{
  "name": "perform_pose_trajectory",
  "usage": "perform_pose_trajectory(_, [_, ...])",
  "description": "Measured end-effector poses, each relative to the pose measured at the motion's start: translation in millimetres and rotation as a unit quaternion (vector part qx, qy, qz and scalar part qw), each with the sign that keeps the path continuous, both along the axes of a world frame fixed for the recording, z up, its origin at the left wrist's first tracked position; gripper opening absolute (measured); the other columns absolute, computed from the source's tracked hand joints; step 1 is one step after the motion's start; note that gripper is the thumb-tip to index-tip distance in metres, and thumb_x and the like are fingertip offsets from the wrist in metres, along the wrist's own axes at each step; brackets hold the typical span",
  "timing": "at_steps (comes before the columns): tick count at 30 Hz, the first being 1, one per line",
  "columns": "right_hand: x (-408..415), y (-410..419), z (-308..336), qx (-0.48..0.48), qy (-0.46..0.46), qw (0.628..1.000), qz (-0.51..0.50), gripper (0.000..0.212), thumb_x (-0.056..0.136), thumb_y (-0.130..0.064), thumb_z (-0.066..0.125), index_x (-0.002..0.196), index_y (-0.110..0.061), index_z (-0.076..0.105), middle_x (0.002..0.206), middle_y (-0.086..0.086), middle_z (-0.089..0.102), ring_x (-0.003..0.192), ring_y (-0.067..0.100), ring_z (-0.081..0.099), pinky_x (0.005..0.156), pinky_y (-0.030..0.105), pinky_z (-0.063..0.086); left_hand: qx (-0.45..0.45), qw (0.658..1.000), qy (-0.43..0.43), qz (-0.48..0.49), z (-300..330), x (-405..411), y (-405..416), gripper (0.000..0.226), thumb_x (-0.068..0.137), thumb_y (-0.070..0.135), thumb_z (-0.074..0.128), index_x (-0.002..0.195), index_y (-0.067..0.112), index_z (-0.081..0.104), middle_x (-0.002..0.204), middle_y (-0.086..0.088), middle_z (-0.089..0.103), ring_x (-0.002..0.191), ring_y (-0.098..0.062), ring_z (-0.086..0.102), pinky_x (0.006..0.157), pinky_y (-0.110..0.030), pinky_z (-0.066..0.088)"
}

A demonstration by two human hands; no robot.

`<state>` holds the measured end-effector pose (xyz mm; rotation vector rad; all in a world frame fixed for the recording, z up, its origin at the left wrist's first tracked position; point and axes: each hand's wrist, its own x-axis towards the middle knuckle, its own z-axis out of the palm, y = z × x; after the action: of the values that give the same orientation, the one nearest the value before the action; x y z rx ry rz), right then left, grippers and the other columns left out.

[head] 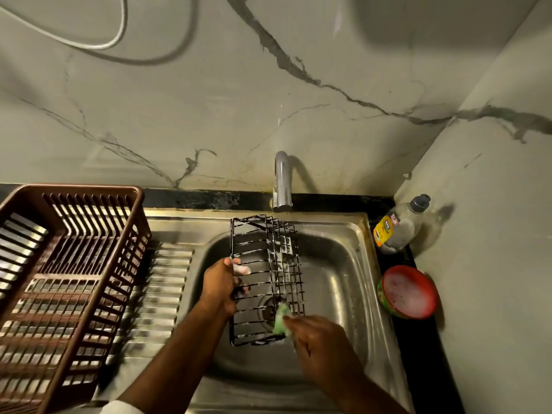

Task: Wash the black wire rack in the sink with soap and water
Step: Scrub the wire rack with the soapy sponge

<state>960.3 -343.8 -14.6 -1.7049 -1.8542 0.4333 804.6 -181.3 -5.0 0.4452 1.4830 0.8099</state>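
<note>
Head view shows soaping underway: left hand (219, 283) grips the black wire rack (265, 279) over the sink (343, 264), right hand (319, 345) pinches a green scrubber (280, 319) at its near right corner; far wires likely next.

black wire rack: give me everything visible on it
The black wire rack is a coated-looking metal grid basket, long and narrow, with soap suds along its wires. It is held over the steel sink basin, below the tap. The left hand grips its left side; the right hand presses a green sponge against its lower right corner.
</note>
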Motion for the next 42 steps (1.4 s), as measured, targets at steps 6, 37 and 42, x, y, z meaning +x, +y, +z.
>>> perform_pose_trajectory(6, [38.2,18.7,7.1,-0.132,0.292,0.911,-0.260,0.027,0.093,-0.012,0.068,0.093,-0.038,0.076,0.091,-0.014,0.077,0.087,0.009,0.073,0.079,0.034,0.060,0.110,0.992,0.018,-0.067,3.3,3.1,-12.2,0.034,0.096,-0.008,0.036,0.077,0.014,0.055,0.080,-0.003,0.063,0.061,-0.017,0.050,0.047,-0.027,0.040])
perform_pose_trajectory(37, [81.7,33.5,-6.6,-0.302,0.531,0.766,-0.203,0.107,0.049,-0.044,0.084,0.146,-0.024,0.040,0.126,-0.005,0.066,0.127,0.026,0.058,0.111,0.066,0.035,0.070,0.984,0.049,-0.159,-48.3,-36.2,1.2,0.079,0.077,0.046,0.080,0.143,0.025,0.043,0.133,-0.010,0.062,0.110,-0.026,0.061,0.081,-0.044,0.053])
perform_pose_trajectory(42, [82.4,28.6,-5.2,-0.289,0.558,0.754,-0.189,0.095,0.049,-0.030,0.083,0.138,-0.015,0.052,0.126,0.011,0.068,0.110,0.026,0.068,0.108,0.064,0.040,-0.085,0.970,-0.001,-0.226,-60.2,-46.6,6.3,0.056,0.073,0.056,0.074,0.109,0.015,0.065,0.103,-0.009,0.070,0.085,-0.024,0.064,0.070,-0.034,0.048])
